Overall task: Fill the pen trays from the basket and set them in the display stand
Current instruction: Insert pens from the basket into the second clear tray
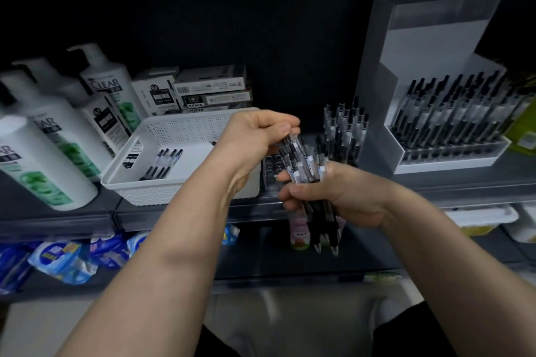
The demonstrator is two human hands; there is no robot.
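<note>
My right hand (333, 197) grips a bundle of black and clear pens (307, 171) in front of the shelf edge, tips pointing down. My left hand (258, 133) pinches the top of one pen in that bundle. Behind the hands stands a clear pen tray (345, 130), partly filled with upright pens, its near holes showing bare. The white basket (139, 180) to the left holds a few loose pens (162, 162). At the right, the white display stand (429, 61) carries a full tray of pens (452, 122) in its lower tier.
White shampoo pump bottles (52, 153) crowd the shelf's left side. Pen boxes (208, 87) are stacked behind the basket. Blue packets (66, 258) lie on the lower shelf. A yellow-green item (525, 124) sits right of the stand.
</note>
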